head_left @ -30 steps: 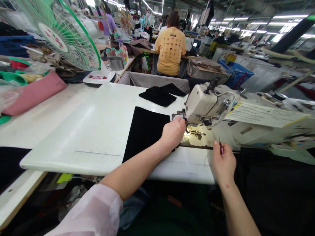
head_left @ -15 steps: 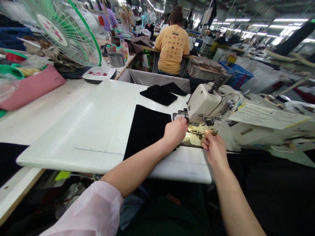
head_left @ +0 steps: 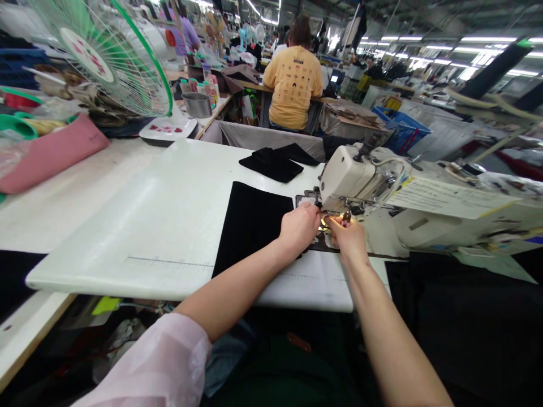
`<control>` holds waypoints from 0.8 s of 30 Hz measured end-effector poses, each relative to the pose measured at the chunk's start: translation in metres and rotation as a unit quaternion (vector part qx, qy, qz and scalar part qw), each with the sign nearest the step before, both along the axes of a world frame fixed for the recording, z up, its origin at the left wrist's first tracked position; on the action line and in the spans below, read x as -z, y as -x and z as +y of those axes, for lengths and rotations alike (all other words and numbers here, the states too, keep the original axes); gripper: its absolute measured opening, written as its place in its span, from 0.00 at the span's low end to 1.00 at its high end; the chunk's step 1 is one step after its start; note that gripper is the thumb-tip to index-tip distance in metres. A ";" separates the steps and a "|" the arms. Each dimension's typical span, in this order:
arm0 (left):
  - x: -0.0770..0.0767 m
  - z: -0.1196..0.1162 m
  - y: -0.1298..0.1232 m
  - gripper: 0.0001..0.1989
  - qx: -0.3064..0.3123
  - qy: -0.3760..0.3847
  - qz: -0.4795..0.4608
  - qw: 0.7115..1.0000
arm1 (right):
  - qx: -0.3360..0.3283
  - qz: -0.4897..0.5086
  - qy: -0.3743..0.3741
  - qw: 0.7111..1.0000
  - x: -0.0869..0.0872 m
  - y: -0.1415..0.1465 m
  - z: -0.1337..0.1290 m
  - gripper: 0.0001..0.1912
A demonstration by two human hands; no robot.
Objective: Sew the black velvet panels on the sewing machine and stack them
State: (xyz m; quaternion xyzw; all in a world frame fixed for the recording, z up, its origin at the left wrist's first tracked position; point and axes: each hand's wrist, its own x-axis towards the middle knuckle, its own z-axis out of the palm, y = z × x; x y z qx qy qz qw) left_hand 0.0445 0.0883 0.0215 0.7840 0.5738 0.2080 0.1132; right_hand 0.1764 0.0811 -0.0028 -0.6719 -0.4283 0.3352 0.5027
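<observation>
My left hand (head_left: 299, 227) is closed beside the needle area of the sewing machine (head_left: 345, 178); what its fingertips grip is hidden. A flat black fabric piece (head_left: 254, 223) lies on the white table top (head_left: 148, 209), reaching up to that hand and partly under my forearm. My right hand (head_left: 351, 240) has its fingers pinched together over the lit metal plate, close to the left fingertips. A small dark brownish object (head_left: 347, 217) shows at the right fingers, too small to name. Beyond the hands lie more black fabric pieces (head_left: 271, 164).
A green-rimmed fan (head_left: 91, 56) stands at the left, near a pink cloth (head_left: 55, 152). A metal pot (head_left: 197, 104) and bottles sit behind. A person in a yellow shirt (head_left: 296, 85) sits ahead, back turned. Dark cloth (head_left: 466, 322) hangs at the right.
My right hand has moved left across the metal plate, from right of the needle area to close by my left hand. The left hand stays put; the view has shifted slightly.
</observation>
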 end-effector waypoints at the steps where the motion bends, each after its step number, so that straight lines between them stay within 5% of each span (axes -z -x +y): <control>1: -0.003 -0.007 0.003 0.13 0.005 -0.007 0.000 1.000 | -0.005 0.002 0.006 1.000 -0.003 -0.002 -0.008 0.23; 4: -0.011 -0.036 0.010 0.12 0.112 -0.039 -0.053 0.992 | -0.024 0.021 0.032 0.999 -0.014 -0.014 -0.046 0.25; 7: -0.013 -0.066 0.013 0.15 0.272 0.009 -0.169 0.947 | -0.046 0.011 0.055 0.997 -0.026 -0.028 -0.097 0.24; 12: -0.010 -0.099 0.012 0.09 0.323 0.098 -0.236 0.911 | -0.090 -0.080 0.105 0.987 -0.040 -0.054 -0.164 0.23; 16: -0.007 -0.122 0.014 0.08 0.327 0.129 -0.280 0.893 | -0.142 -0.165 0.135 0.967 -0.038 -0.078 -0.178 0.21; 20: 0.000 -0.133 0.013 0.08 0.238 0.223 -0.364 0.873 | -0.016 -0.187 0.091 0.978 -0.024 -0.086 -0.170 0.23; 22: 0.004 -0.129 0.010 0.08 0.133 0.293 -0.452 0.832 | 0.001 -0.090 0.045 0.995 -0.017 -0.075 -0.162 0.27; 24: 0.005 -0.122 0.006 0.10 0.047 0.356 -0.544 0.758 | -0.029 0.036 0.014 0.999 -0.010 -0.055 -0.154 0.28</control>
